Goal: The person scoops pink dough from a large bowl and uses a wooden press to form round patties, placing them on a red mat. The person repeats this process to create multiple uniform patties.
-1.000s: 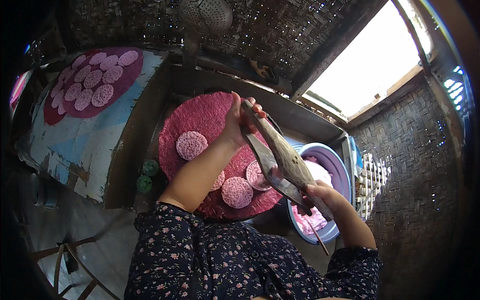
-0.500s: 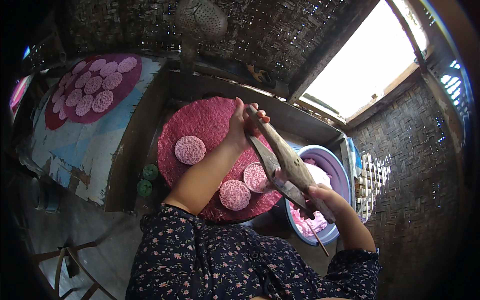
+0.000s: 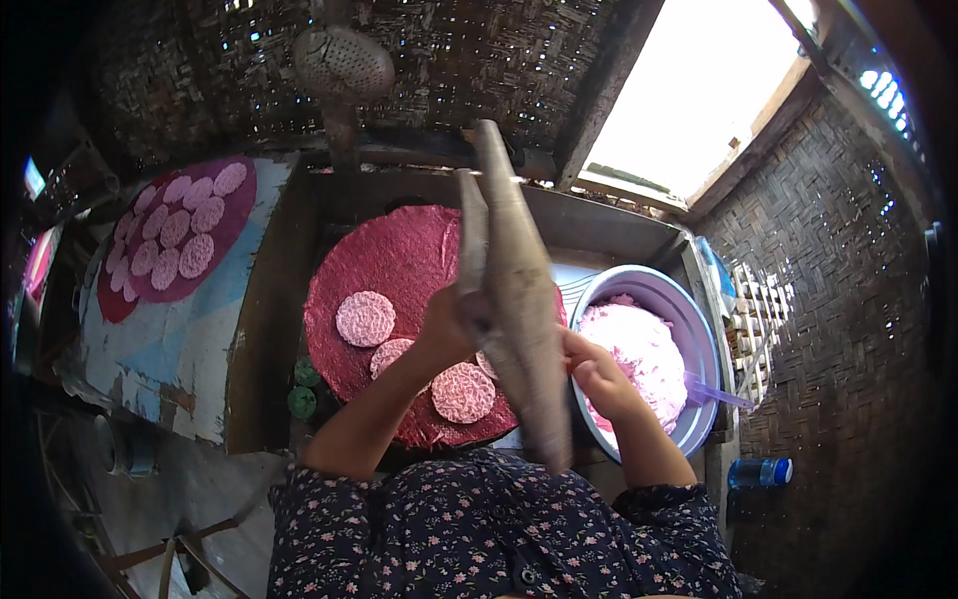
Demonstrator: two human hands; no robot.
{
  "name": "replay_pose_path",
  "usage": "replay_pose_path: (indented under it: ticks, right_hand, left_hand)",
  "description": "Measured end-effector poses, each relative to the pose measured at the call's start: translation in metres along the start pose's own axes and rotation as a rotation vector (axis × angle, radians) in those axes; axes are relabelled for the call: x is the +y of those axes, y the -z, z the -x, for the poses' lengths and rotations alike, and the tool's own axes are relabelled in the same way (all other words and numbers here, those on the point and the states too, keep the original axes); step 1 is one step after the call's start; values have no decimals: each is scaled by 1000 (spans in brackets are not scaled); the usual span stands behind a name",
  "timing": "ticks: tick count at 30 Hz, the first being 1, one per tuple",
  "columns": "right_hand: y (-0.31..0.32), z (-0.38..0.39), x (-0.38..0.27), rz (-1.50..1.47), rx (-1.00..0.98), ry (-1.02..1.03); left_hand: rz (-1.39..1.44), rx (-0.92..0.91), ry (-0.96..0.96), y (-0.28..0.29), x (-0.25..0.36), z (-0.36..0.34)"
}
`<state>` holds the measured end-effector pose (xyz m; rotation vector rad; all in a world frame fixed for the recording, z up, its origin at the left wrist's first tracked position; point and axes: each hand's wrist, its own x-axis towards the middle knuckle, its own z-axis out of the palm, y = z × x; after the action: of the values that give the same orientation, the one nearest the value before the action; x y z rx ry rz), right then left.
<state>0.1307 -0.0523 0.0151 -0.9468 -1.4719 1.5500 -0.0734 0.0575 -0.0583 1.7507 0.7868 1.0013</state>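
My left hand [image 3: 449,324] is wrapped round the middle of a large two-armed wooden press [image 3: 514,270], which stands nearly upright before me and is blurred. My right hand [image 3: 599,374] is beside the press's lower half, fingers curled; the press hides their tips and whatever they hold. Under the press lies a round dark-pink mat [image 3: 384,240]. On it rest lacy pink noodle-like discs, one at the left [image 3: 365,318], one by my left wrist [image 3: 391,356] and one nearer me [image 3: 463,392]. Another shows partly behind the press.
To the right is a blue-grey tub [image 3: 711,339] of pink dough [image 3: 634,344] with a purple handle [image 3: 718,390] sticking out. A blue bottle [image 3: 758,473] lies beyond it. On the left, a worn board [image 3: 261,225] bears another mat with several discs. Two green round things [image 3: 302,387] sit beside the mat.
The press has swung from a slant toward the tub to nearly upright. My left hand has come down to its middle; my right hand has left its lower handle end and moved up and left.
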Motion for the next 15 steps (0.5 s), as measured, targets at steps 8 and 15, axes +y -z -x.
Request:
replay_pose_path:
  ticks: [8,15]
  right_hand:
    - [0,27,46,1506,364,105]
    - [-1,21,62,1581,292,105]
  left_hand:
    - [652,-8,-46,86,-23,98]
    - [623,41,-68,101,-14,108]
